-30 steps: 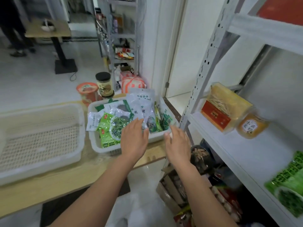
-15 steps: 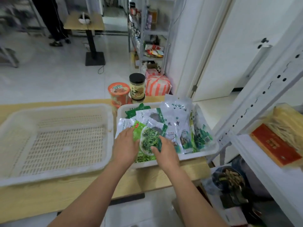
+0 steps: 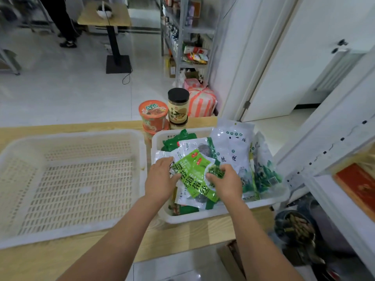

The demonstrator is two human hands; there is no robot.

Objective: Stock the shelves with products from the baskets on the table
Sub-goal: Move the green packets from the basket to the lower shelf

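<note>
A white basket (image 3: 263,203) on the wooden table (image 3: 203,234) holds several food packets: green ones, white ones (image 3: 233,142) and dark green ones. Both my hands are inside it. My left hand (image 3: 160,179) grips the left edge of a bright green seaweed packet (image 3: 192,175). My right hand (image 3: 225,183) pinches the same packet's right side with curled fingers. The packet is lifted a little above the pile and tilted. The white shelf (image 3: 334,179) stands at the right.
An empty white basket (image 3: 71,185) lies to the left. An orange noodle cup (image 3: 154,114) and a black-lidded jar (image 3: 178,106) stand behind the baskets. A red-labelled box (image 3: 361,185) is on the shelf. Bags and boxes crowd the floor under the shelf.
My view swung from the shelf back to the basket. Both hands went into the basket, closed on the green seaweed packet and raised it off the pile.
</note>
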